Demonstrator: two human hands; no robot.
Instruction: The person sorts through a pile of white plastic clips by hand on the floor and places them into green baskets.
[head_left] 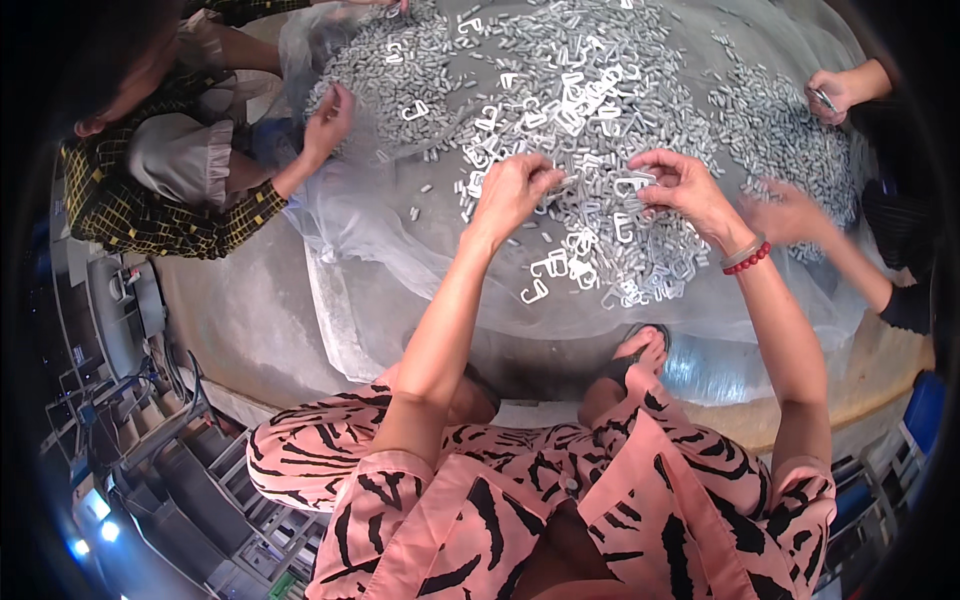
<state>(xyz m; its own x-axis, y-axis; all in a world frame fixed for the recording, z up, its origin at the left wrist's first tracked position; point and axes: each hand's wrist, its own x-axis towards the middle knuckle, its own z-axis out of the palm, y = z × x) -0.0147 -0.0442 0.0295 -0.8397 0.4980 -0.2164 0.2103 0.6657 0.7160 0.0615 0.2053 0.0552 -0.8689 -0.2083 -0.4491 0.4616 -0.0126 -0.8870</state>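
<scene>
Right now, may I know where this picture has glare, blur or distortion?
Head view: the white hooks look overexposed; same view: a co-worker's hand at right is smeared, likely by movement; same view: a lamp flares at lower left; same view: edges bend near the dark rim.

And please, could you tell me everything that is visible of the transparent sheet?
The transparent sheet looks like thin, colourless, hazy plastic. It lies spread before the person, wrinkled, with loose folds at the left. Many small grey pieces and white hook-shaped pieces lie on it. The left hand and right hand are over it.
</scene>
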